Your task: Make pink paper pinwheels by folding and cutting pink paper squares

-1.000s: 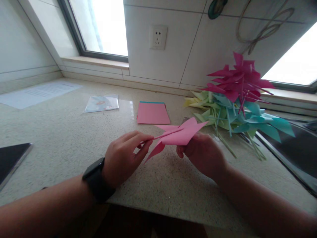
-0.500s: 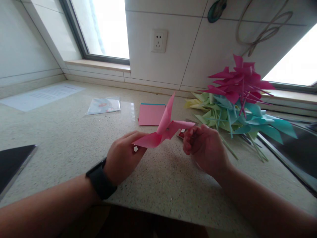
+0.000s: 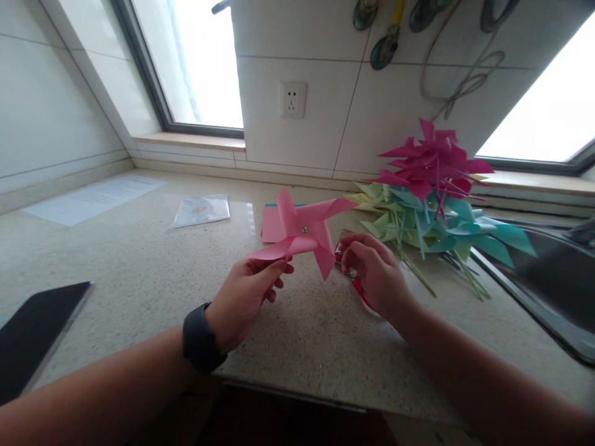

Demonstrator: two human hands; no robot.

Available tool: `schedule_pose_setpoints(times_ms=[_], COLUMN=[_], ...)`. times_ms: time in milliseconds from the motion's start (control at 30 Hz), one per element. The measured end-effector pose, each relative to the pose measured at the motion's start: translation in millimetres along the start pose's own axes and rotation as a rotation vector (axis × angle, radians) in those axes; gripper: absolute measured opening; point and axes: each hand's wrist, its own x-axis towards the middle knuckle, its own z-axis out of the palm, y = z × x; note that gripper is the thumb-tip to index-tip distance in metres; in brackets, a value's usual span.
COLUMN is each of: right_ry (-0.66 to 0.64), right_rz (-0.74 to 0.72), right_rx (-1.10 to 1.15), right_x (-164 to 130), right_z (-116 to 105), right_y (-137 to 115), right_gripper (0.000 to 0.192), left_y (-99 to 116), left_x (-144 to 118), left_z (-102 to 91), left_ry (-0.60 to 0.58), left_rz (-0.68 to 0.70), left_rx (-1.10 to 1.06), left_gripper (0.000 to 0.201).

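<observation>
A pink paper pinwheel (image 3: pixel 294 218), with a small shiny metal piece at its centre, faces me above the counter. My left hand (image 3: pixel 244 294) is closed on one of its lower blades, thumb on top. To the right of the pinwheel, my right hand (image 3: pixel 383 272) has its fingers curled in, apart from the paper. Whatever lies inside those fingers is hidden. Close against this hand is a red-handled metal tool (image 3: pixel 361 293), partly covered by it, its kind unclear.
Behind the pinwheel lies a stack of pink paper squares (image 3: pixel 271 224). At the right, finished pinwheels (image 3: pixel 437 161) in several colours are heaped beside a sink (image 3: pixel 553 272). Farther left are a clear packet (image 3: pixel 202 210), a printed sheet (image 3: pixel 93 198) and a dark flat object (image 3: pixel 37 334).
The pinwheel has turned from edge-on to facing me. My right fingers have come away from its blade tip and curled near the red-handled tool. The view has tilted up slightly.
</observation>
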Motion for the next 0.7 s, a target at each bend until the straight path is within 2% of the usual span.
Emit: schedule_pose_setpoints(times_ms=[133,333,700], right_ry=[-0.077,-0.147,-0.238], right_rz=[-0.039,-0.04,-0.044], right_rx=[-0.092,-0.125,-0.055], right_x=[0.2,-2.6,-6.4], right_z=[-0.6,-1.6,-0.3], right_y=[4.4,6.8,2.3], right_gripper=[0.019,0.018,0.02], left_y=[-2.2,-8.0,-9.0], left_x=[-2.8,-2.9,-2.4], left_z=[3.6,4.9,4.0], left_ry=[-0.023,-0.037,-0.077], left_rz=[-0.035,-0.052,-0.071], left_rx=[-0.072,-0.1,-0.061], left_gripper=[0.025,0.026,0.03])
